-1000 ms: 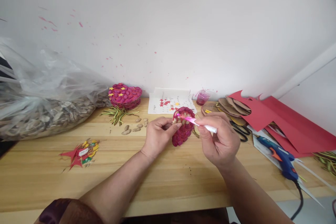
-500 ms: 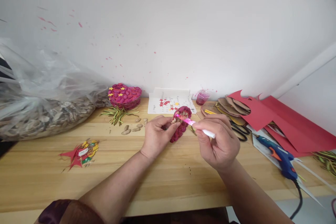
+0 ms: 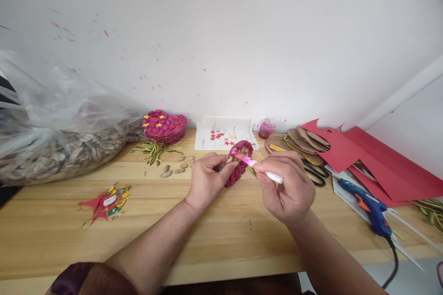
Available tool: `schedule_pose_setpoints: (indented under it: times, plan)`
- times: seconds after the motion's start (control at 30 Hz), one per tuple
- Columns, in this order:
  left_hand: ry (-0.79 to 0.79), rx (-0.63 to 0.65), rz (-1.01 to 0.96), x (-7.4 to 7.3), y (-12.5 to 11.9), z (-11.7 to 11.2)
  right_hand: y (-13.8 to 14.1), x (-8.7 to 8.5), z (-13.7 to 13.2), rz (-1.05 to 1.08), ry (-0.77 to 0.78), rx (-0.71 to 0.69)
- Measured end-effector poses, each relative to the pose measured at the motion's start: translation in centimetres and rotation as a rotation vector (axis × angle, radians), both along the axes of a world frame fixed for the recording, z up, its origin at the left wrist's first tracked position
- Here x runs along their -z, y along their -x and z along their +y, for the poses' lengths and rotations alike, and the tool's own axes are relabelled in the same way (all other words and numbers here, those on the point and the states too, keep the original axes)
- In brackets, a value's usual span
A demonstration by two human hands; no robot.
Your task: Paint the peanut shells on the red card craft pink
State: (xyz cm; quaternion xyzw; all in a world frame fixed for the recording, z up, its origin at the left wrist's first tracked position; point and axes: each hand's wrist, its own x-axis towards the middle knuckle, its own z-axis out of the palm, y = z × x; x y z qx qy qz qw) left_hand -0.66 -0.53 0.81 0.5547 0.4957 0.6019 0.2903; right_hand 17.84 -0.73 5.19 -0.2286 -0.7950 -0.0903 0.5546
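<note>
My left hand (image 3: 208, 179) pinches the left edge of a small craft piece covered in peanut shells (image 3: 237, 177), dyed magenta round the rim with tan shells in the middle. Fingers of my right hand (image 3: 290, 186) are closed round a white paintbrush (image 3: 256, 166) whose front part is stained bright pink. Its tip meets the shells near the piece's upper left; exact contact is hard to make out. Behind the piece lies a white sheet (image 3: 204, 140) with red and yellow paper stars. A clear cup of magenta paint (image 3: 266, 129) stands by the wall.
At left slumps a plastic bag of peanut shells (image 3: 69, 156). Beyond my left hand are a magenta shell-covered piece (image 3: 164, 126), green strands (image 3: 155, 150) and loose peanuts (image 3: 166, 174). Paper scraps (image 3: 104, 203) lie nearer. Rightward are scissors (image 3: 314, 173), red paper (image 3: 391, 161) and a glue gun (image 3: 367, 205).
My right hand and the paintbrush have shifted very slightly left. My left hand keeps its hold on the craft piece, almost unmoved.
</note>
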Motion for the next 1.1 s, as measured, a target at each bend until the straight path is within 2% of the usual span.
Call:
schedule_pose_setpoints:
  times: [0.23,0.37,0.83,1.0,1.1]
  plan:
    - [0.004,-0.019,-0.041,-0.09,-0.05,-0.02,0.03,-0.23,0.08,0.03,-0.02,0.04]
    - [0.015,0.001,-0.049,-0.01,-0.02,-0.04,0.01,-0.16,0.04,0.023,-0.007,0.004]
    - [-0.001,0.018,-0.011,0.62,0.1,0.07,-0.51,-0.19,0.33,0.048,0.017,0.064]
    - [0.03,0.069,-0.031,0.65,0.09,0.04,-0.32,-0.2,0.4,0.051,-0.004,0.012]
    - [-0.018,0.036,-0.013,0.67,0.13,0.1,-0.17,-0.22,0.33,0.065,-0.009,-0.01]
